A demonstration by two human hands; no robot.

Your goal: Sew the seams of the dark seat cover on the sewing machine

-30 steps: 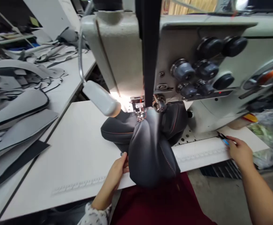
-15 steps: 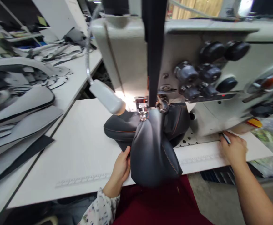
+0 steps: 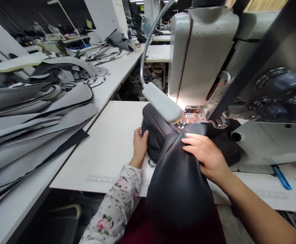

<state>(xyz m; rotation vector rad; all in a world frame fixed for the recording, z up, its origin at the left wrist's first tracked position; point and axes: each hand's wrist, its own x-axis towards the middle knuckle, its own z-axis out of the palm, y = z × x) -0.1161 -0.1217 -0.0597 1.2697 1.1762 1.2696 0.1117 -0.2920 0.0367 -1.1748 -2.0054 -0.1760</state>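
We have a dark grey leather cover with orange stitching [image 3: 178, 169] bunched on the white work table [image 3: 107, 145] under the head of the pale grey industrial sewing machine [image 3: 203, 57], its upper part lying just at the small metal presser foot [image 3: 180, 127] and its lower part hanging off the table's near edge toward our lap. Our left hand [image 3: 139, 144], in a floral-print sleeve [image 3: 114, 206], rests against the left side of the cover with the fingers curled lightly around its rounded edge. Our right hand [image 3: 205, 156] lies flat on top of the cover just below the presser foot, fingers stretched out side by side and pressing the leather down, gripping nothing. A white gooseneck lamp [image 3: 162, 102] hangs just above the cover and lights the needle area. A blue pen-like tool [image 3: 281, 177] lies on the table to the right, well apart from our right hand. Stacks of cut grey sheet pieces [image 3: 36, 115] cover the long bench on the left.
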